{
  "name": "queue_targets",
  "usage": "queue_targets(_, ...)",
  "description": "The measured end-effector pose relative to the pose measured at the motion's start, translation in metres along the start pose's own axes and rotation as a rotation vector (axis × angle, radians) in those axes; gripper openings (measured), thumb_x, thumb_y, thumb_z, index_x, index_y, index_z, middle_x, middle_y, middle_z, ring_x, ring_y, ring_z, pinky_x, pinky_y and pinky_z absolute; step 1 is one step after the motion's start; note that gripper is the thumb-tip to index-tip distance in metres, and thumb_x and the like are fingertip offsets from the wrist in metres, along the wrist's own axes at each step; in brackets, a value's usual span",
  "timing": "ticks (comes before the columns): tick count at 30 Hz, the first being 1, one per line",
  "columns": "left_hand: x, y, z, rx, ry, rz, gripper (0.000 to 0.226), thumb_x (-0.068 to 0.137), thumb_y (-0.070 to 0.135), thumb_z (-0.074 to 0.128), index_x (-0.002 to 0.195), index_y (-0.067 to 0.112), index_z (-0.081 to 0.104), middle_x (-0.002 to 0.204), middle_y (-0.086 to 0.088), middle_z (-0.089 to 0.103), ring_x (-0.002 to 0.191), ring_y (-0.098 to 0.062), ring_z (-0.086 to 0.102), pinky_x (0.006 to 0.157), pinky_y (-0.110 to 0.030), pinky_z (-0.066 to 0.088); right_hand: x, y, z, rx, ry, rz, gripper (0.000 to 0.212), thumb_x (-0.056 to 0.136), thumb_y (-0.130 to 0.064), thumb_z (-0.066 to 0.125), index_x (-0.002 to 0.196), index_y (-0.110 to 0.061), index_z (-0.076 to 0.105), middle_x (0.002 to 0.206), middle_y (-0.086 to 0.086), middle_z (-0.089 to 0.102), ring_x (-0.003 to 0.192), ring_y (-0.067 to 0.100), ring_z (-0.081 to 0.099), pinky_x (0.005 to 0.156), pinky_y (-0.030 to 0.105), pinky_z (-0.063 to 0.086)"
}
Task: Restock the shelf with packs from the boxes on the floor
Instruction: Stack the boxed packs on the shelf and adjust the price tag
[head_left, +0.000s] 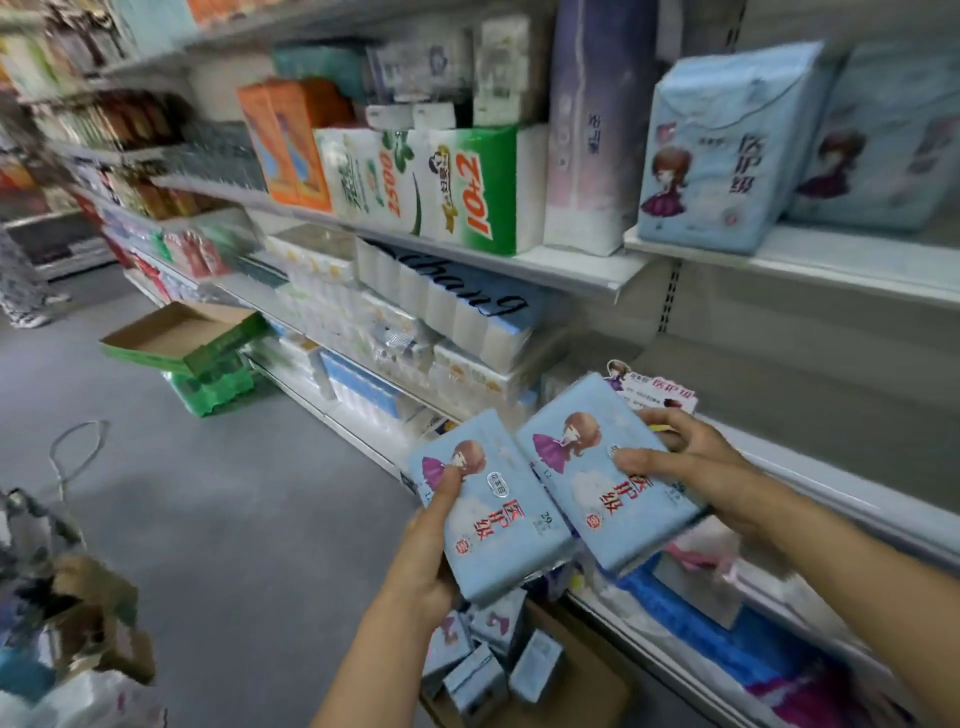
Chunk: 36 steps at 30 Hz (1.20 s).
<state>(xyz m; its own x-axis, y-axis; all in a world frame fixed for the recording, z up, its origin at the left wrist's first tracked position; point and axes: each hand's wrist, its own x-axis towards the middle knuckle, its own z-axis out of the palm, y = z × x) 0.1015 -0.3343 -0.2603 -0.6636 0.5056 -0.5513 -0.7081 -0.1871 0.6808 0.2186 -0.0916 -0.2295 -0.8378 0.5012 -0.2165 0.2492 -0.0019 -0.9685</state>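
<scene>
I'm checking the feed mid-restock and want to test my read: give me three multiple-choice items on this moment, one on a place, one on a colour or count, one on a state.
1. Where is the open box that holds more light blue packs?
A. on the top shelf
B. on the floor below the hands
C. in the far aisle

2. How many packs are held in the hands?
A. one
B. two
C. four

3. What is the right hand doing?
A. hanging idle
B. pointing at the shelf
C. gripping a pack

Answers: 1 B, it lies on the floor under the forearms. 2 B, the left hand holds the left pack, the right hand holds the right pack. 3 C, its fingers curl round the pack.
</scene>
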Motion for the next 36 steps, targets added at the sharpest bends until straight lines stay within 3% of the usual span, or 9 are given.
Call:
queue_targets(3,-0.021,0.002,0.026,-0.004,-0.081,0.008,0.057,0.072,0.041,0.072,0.12,0.009,0.066,0.109,-0.019,0.073,0.091,-0.033,0.073,0.074,-0.049,0.061,-0.031,-0.019,-0.023,0.005,0.053,-0.048,0.074,0.052,-0.026,0.089,0.117,-0.022,0.055,0.109,0.009,0.069,0.082,0.026,0.073,0.066,0.035,0.059)
queue_targets(5,-0.03,0.003,0.04,0.004,-0.131,0.006,0.043,0.078,0.041,0.069,0.107,0.01,0.07,0.1,-0.018,0.075,0.077,-0.031,0.075,0.061,-0.046,0.061,-0.044,-0.028,-0.034,-0.002,0.095,-0.077,0.075,0.048,-0.03,0.088,0.116,-0.023,0.056,0.113,0.008,0.066,0.089,0.024,0.071,0.074,0.038,0.059)
queue_targets(10,-0.053,-0.002,0.096,0.064,-0.237,-0.001,0.04,0.085,0.046,0.065,0.104,0.011,0.071,0.1,-0.018,0.075,0.076,-0.03,0.075,0.069,-0.046,0.061,-0.088,-0.056,-0.08,-0.052,0.239,-0.137,0.09,0.035,-0.046,0.09,0.117,-0.024,0.057,0.12,0.007,0.061,0.106,0.021,0.064,0.092,0.042,0.054)
queue_targets(15,-0.078,-0.009,0.161,0.115,-0.417,-0.06,0.042,0.084,0.048,0.063,0.099,0.01,0.072,0.095,-0.018,0.075,0.068,-0.03,0.074,0.049,-0.041,0.059,-0.133,-0.088,-0.135,-0.096,0.344,-0.193,0.088,0.036,-0.044,0.088,0.115,-0.023,0.056,0.115,0.009,0.065,0.1,0.025,0.067,0.08,0.035,0.057)
queue_targets(20,-0.089,-0.016,0.226,0.202,-0.52,-0.02,0.049,0.074,0.054,0.067,0.101,0.014,0.073,0.101,-0.013,0.076,0.079,-0.026,0.075,0.074,-0.042,0.06,-0.162,-0.116,-0.194,-0.136,0.427,-0.221,0.084,0.044,-0.037,0.089,0.119,-0.02,0.054,0.105,0.008,0.072,0.085,0.028,0.073,0.079,0.043,0.058)
queue_targets(23,-0.091,-0.022,0.264,0.202,-0.559,-0.004,0.053,0.07,0.057,0.067,0.103,0.016,0.073,0.102,-0.011,0.076,0.083,-0.024,0.075,0.081,-0.043,0.059,-0.169,-0.129,-0.23,-0.155,0.484,-0.25,0.089,0.039,-0.042,0.09,0.118,-0.02,0.055,0.113,0.009,0.068,0.091,0.027,0.071,0.081,0.041,0.057)
queue_targets(27,-0.082,-0.029,0.316,0.202,-0.591,0.053,0.065,0.062,0.061,0.078,0.111,0.018,0.074,0.11,-0.009,0.074,0.114,-0.03,0.066,0.108,-0.053,0.042,-0.17,-0.15,-0.286,-0.276,0.558,-0.28,0.09,0.034,-0.046,0.091,0.113,-0.022,0.054,0.113,0.005,0.067,0.092,0.024,0.07,0.079,0.038,0.056)
queue_targets(34,-0.058,-0.043,0.388,0.157,-0.665,0.039,0.046,0.059,0.061,0.084,0.086,0.024,0.079,0.118,-0.011,0.071,0.113,-0.026,0.058,0.111,-0.044,0.032,-0.141,-0.164,-0.386,-0.708,0.682,-0.237,0.067,0.061,-0.036,0.09,0.112,-0.021,0.048,0.109,-0.001,0.059,0.091,0.02,0.064,0.084,0.042,0.055)
queue_targets(36,-0.05,-0.048,0.41,0.134,-0.671,0.033,0.049,0.055,0.062,0.088,0.087,0.028,0.077,0.128,-0.011,0.065,0.102,-0.022,0.04,0.108,-0.043,0.028,-0.126,-0.157,-0.411,-0.913,0.639,-0.2,0.065,0.063,-0.041,0.087,0.113,-0.025,0.049,0.113,-0.001,0.059,0.095,0.018,0.061,0.086,0.041,0.053)
